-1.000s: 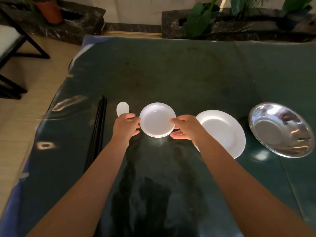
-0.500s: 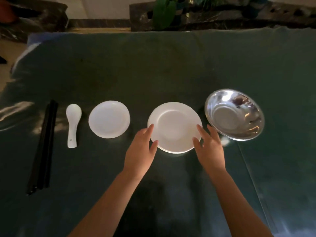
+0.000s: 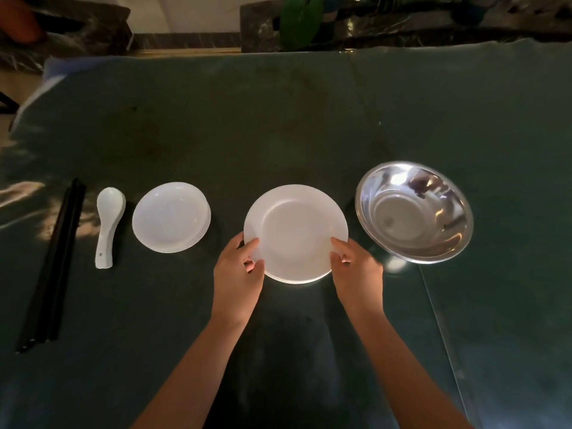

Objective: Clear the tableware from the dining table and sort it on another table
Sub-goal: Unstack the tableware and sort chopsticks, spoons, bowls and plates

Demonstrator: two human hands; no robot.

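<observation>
**Both hands on the big plate**

My left hand [image 3: 238,274] and right hand [image 3: 356,267] have fingers pinching the near rim of the round white dinner plate [image 3: 295,233]. Left of it on the dark green counter [image 3: 278,125]: smaller white dish [image 3: 171,217], white ceramic spoon [image 3: 108,224], black chopsticks [image 3: 52,264]. Shiny steel bowl [image 3: 414,212] just right.

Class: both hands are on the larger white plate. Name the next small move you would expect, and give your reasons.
Probably nudge the large plate into line, then let go. The left hand and right hand pinch its near rim, and it sits between the small plate and steel bowl in a sorted row.
</observation>
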